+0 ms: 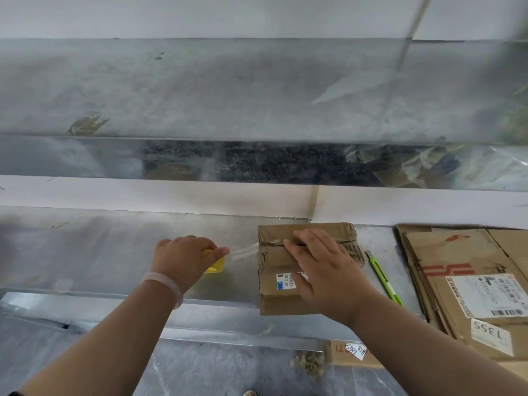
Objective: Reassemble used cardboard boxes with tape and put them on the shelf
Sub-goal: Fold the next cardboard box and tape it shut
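The small box on the metal shelf is being pinned flat by the open right hand while tape is being pulled from the yellow roll gripped in the left hand, and tbh it's probably light, soft, best steadied along the flaps.

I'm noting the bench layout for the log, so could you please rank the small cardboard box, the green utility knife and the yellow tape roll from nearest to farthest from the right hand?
1. Small cardboard box: directly under the right hand.
2. Green utility knife: just to its right.
3. Yellow tape roll: to the left, in the left hand.
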